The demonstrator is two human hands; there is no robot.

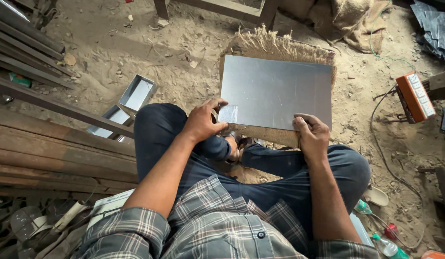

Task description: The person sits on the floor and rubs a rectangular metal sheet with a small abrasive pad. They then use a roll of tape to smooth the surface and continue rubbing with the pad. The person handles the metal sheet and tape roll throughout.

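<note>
Metal sheet on jute mat, sandy workshop floor
Grey metal sheet (277, 91) flat on frayed jute mat (280, 48); left hand (201, 121) and right hand (311, 135) pinch its near edge; sandy floor (184, 72), steel bars (25, 43), folded metal trays (129, 103) alongside

A flat metal sheet (280, 91) is lying in the middle, smooth and dull grey with a soft sheen, and a brighter patch is glinting at its near left corner. Under it a coarse fibre mat (275, 45) is showing a frayed, bristly far edge. The floor (112, 48) is looking sandy, dry and rough. At the left, folded metal trays (131, 98) are shining pale, and long steel bars (49, 148) are looking rusty brown and matt.
</note>
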